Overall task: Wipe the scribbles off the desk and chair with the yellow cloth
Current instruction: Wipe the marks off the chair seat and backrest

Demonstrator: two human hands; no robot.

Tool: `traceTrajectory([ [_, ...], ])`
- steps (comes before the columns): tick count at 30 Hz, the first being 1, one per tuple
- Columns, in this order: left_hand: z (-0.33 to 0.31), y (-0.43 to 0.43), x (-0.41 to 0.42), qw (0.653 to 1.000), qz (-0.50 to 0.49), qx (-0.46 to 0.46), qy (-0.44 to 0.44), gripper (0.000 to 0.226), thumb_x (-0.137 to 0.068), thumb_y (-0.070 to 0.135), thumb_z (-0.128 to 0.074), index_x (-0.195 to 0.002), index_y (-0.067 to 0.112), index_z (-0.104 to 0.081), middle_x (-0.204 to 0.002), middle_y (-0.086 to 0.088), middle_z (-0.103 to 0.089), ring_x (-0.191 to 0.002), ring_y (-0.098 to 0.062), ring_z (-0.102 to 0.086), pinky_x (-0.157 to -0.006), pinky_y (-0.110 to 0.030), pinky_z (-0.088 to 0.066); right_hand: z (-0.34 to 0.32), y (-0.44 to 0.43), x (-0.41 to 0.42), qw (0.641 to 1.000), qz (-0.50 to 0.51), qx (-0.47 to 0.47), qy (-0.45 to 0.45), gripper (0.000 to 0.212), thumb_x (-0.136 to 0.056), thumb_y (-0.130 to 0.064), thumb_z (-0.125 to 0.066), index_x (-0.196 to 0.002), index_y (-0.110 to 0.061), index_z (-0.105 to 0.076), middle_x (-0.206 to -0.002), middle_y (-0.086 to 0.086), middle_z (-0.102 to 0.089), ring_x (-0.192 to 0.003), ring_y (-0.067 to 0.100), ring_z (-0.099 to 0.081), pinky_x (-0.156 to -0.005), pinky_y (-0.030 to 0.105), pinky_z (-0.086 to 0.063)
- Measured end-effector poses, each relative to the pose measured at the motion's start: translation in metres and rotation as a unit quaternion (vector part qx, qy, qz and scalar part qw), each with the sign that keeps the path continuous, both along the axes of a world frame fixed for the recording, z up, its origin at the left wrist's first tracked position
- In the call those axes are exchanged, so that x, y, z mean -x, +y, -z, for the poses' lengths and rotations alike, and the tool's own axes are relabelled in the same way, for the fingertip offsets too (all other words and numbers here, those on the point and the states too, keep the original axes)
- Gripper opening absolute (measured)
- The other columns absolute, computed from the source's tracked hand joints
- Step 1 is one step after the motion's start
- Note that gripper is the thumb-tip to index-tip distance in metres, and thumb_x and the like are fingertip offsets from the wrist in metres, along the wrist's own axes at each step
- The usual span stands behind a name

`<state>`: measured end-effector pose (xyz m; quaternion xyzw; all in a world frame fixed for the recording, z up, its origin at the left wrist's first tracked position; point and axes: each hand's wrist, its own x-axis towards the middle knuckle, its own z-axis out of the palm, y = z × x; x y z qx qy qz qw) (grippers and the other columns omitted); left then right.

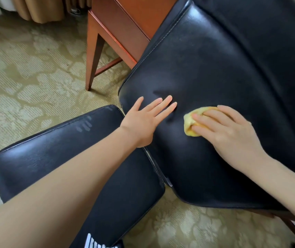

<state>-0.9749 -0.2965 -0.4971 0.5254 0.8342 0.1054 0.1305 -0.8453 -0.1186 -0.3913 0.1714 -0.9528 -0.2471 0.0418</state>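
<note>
Left hand (144, 120) lies flat, fingers straight; right hand (232, 133) presses down, fingers curled.

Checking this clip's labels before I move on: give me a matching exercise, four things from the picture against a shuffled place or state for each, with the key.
Things:
1. left hand
2. right hand
3. yellow cloth
4. pale streaks

Places or states:
A. bunched under a hand on the chair backrest
B. on the chair seat, near its edge
C. flat on the chair backrest, fingers straight, holding nothing
D. on top of the cloth, pressing it down

Pairs: 1-C, 2-D, 3-A, 4-B
</note>
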Motion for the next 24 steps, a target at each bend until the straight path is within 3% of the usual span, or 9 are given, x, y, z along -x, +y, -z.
traceTrajectory([
  [5,0.002,-0.008,-0.003,0.999,-0.028,-0.016,0.001,0.087,-0.093,0.014,-0.043,-0.146,0.025,0.026,-0.155,0.01,0.028,-0.146,-0.015,0.014,-0.116,-0.045,0.005,0.04,-0.011,0.03,0.998,-0.002,0.016,0.069,0.027,-0.096,-0.002,-0.046,-0.097,-0.012,-0.071,-0.11,0.003,-0.067,-0.103,0.024,-0.062,-0.102,0.037,-0.04],
  [14,0.02,-0.028,-0.013,0.996,-0.089,0.019,-0.013,0.081,-0.094,0.009,-0.038,-0.148,0.02,0.022,-0.156,0.007,0.025,-0.146,-0.017,0.016,-0.116,-0.045,0.005,0.126,-0.035,0.04,0.999,0.023,0.001,0.049,0.019,-0.089,-0.005,-0.057,-0.102,-0.011,-0.07,-0.107,0.003,-0.066,-0.104,0.021,-0.059,-0.108,0.036,-0.032],
  [18,0.019,-0.021,-0.02,0.997,-0.079,-0.018,-0.014,0.085,-0.091,0.006,-0.041,-0.149,0.022,0.019,-0.157,0.007,0.022,-0.146,-0.017,0.013,-0.117,-0.045,0.001,0.162,-0.055,0.005,0.989,0.046,-0.087,-0.114,0.03,-0.082,-0.016,-0.064,-0.112,-0.012,-0.068,-0.118,0.005,-0.061,-0.116,0.023,-0.051,-0.113,0.039,-0.024],
  [21,0.021,-0.01,-0.028,0.995,-0.07,-0.064,-0.011,0.087,-0.088,0.002,-0.044,-0.151,0.019,0.013,-0.159,0.004,0.017,-0.147,-0.018,0.01,-0.117,-0.045,-0.003,0.177,-0.065,-0.042,0.935,0.063,-0.216,-0.273,0.031,-0.088,-0.012,-0.051,-0.117,-0.007,-0.062,-0.128,0.015,-0.052,-0.127,0.029,-0.038,-0.118,0.044,-0.011],
  [24,0.025,-0.002,-0.044,0.992,-0.065,-0.109,-0.013,0.092,-0.081,-0.005,-0.048,-0.152,0.018,0.007,-0.159,0.002,0.013,-0.147,-0.019,0.007,-0.117,-0.044,-0.005,0.186,-0.067,-0.083,0.891,0.044,-0.269,-0.364,0.034,-0.093,-0.014,-0.049,-0.125,-0.004,-0.056,-0.14,0.02,-0.046,-0.136,0.035,-0.029,-0.117,0.046,-0.001],
])
